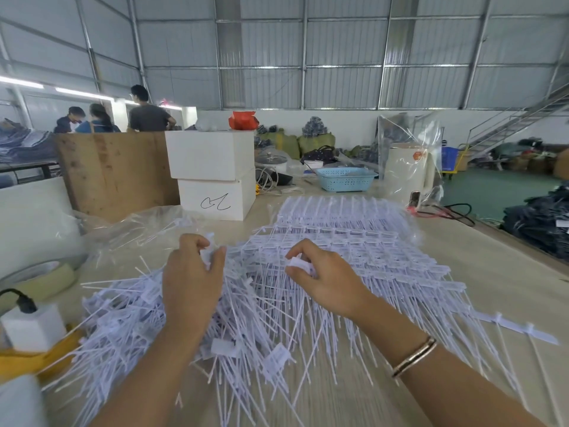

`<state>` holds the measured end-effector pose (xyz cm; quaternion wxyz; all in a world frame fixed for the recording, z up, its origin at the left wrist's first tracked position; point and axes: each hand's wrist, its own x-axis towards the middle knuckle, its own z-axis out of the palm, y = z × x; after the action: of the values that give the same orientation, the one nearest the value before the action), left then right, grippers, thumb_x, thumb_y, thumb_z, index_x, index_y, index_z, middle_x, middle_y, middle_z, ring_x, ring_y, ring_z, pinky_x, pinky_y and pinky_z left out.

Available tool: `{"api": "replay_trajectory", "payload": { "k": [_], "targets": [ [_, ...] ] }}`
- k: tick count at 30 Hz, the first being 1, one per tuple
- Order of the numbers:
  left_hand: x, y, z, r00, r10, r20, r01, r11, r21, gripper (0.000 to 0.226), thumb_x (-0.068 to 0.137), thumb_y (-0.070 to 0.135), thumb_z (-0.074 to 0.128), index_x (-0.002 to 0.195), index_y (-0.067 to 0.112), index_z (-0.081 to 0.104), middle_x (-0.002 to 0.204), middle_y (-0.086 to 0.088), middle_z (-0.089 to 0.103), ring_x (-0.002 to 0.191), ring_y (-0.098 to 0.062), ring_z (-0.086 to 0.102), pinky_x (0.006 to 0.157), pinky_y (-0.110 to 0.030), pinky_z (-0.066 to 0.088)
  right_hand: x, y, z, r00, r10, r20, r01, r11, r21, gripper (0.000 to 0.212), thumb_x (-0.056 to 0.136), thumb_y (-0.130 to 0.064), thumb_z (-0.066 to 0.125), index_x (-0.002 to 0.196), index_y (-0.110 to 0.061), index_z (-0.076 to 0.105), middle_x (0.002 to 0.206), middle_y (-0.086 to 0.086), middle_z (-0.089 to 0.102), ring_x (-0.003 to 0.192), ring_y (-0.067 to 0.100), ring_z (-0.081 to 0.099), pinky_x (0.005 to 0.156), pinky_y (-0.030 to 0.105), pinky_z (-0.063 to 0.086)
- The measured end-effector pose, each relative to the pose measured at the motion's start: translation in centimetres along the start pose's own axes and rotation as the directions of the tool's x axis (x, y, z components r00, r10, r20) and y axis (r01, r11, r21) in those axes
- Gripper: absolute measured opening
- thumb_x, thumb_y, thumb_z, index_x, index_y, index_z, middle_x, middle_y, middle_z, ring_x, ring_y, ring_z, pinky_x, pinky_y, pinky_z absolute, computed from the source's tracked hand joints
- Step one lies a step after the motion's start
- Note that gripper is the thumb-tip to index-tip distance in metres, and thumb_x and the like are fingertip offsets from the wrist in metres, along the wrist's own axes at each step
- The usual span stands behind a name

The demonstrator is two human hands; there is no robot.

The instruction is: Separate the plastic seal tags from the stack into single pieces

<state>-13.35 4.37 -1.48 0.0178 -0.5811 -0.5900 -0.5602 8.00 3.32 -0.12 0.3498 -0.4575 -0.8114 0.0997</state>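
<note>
Left hand [192, 272]: fingers curled, pinching white seal tags [207, 254] above the loose pile [172, 322]. Right hand [323, 272]: pinching a tag head [300, 264] on the joined stack [345, 238]. Both lie on the table [480, 260].

lower white box [215, 197] | handwritten black scrawl | letters not legible

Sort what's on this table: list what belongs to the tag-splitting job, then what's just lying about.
Part of the job:
- left hand pinching tags
- right hand pinching a tag
- joined tag stack
- loose pile of single tags

Just lying about:
- blue basket
- white boxes
- tape roll
- white kettle
</note>
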Motion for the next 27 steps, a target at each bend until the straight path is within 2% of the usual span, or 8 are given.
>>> {"api": "replay_trajectory", "payload": {
  "k": [3,6,8,11,15,17,19,27],
  "targets": [
    [-0.1,-0.3,0.2,0.993,0.107,0.048,-0.116,0.959,0.259,0.042,0.079,0.03,0.075,0.107,0.005,0.058,0.1,-0.013,0.059,0.094,-0.035,0.052,0.078,-0.044,0.042,-0.3,0.1,-0.4,0.996,0.04,0.084,-0.05,0.991,0.121,0.016,0.099,-0.033,0.04,0.112,-0.028,0.046,0.065,-0.014,0.049,0.048,0.001,0.042,0.053,0.023,0.032],
    [-0.7,1.3,0.2,0.96,0.26,0.101,-0.271,0.955,0.12,0.032,0.084,0.038,0.067,0.102,0.012,0.062,0.094,-0.003,0.062,0.09,-0.026,0.054,0.076,-0.039,0.043,-0.4,0.0,-0.3,0.99,0.04,0.132,-0.06,0.987,0.152,0.025,0.093,-0.016,0.035,0.116,-0.024,0.041,0.069,-0.006,0.045,0.048,0.004,0.036,0.053,0.028,0.03],
    [-1.6,2.8,0.6,0.928,0.245,0.279,-0.226,0.969,-0.1,0.032,0.089,0.053,0.05,0.093,0.024,0.061,0.081,0.009,0.062,0.077,-0.008,0.056,0.066,-0.027,0.042,-0.2,-0.4,0.3,0.99,0.018,0.142,-0.034,0.993,0.117,0.033,0.09,-0.008,0.041,0.12,-0.021,0.038,0.073,-0.005,0.046,0.049,0.003,0.039,0.054,0.029,0.031],
    [-3.1,3.6,1.6,0.873,0.195,0.447,-0.136,0.977,-0.162,0.027,0.087,0.053,0.048,0.086,0.027,0.056,0.068,0.008,0.061,0.06,-0.002,0.054,0.052,-0.021,0.038,-0.2,-0.8,1.3,0.986,-0.038,0.164,0.018,0.992,0.122,0.045,0.086,-0.009,0.049,0.128,-0.02,0.037,0.078,-0.016,0.052,0.065,0.002,0.05,0.073,0.028,0.035],
    [-3.3,3.4,1.8,0.889,0.101,0.446,0.045,0.951,-0.306,0.013,0.091,0.025,0.06,0.079,0.02,0.057,0.073,-0.004,0.068,0.064,-0.026,0.063,0.061,-0.038,0.049,-0.3,-0.6,1.2,0.983,0.011,0.185,-0.053,0.973,0.224,0.04,0.091,-0.009,0.056,0.126,-0.021,0.043,0.102,-0.008,0.053,0.08,0.007,0.049,0.091,0.036,0.043],
    [-3.3,3.4,1.7,0.897,0.123,0.425,0.026,0.944,-0.329,0.014,0.091,0.023,0.061,0.078,0.024,0.058,0.072,-0.005,0.066,0.054,-0.02,0.056,0.052,-0.028,0.044,-0.1,-0.4,0.9,0.978,0.024,0.209,-0.066,0.979,0.195,0.017,0.092,-0.015,0.058,0.108,-0.014,0.055,0.102,0.003,0.054,0.086,0.014,0.05,0.094,0.043,0.043],
    [-3.3,3.4,1.6,0.9,0.145,0.411,0.009,0.937,-0.349,0.014,0.09,0.024,0.062,0.077,0.027,0.058,0.067,-0.005,0.062,0.046,-0.007,0.043,0.048,-0.017,0.037,-0.2,-0.2,0.6,0.967,0.048,0.248,-0.074,0.993,0.096,0.019,0.092,-0.023,0.058,0.093,-0.003,0.061,0.095,0.011,0.055,0.093,0.018,0.049,0.097,0.045,0.034],
    [-3.2,3.5,1.6,0.849,0.141,0.509,0.089,0.912,-0.401,0.009,0.094,0.028,0.054,0.088,0.033,0.058,0.053,0.007,0.062,0.043,-0.006,0.049,0.045,-0.015,0.037,-0.1,-0.4,0.7,0.966,0.104,0.237,-0.188,0.91,0.369,0.015,0.089,-0.009,0.06,0.092,0.001,0.07,0.094,0.02,0.069,0.092,0.035,0.062,0.093,0.049,0.045]
  ]
}}
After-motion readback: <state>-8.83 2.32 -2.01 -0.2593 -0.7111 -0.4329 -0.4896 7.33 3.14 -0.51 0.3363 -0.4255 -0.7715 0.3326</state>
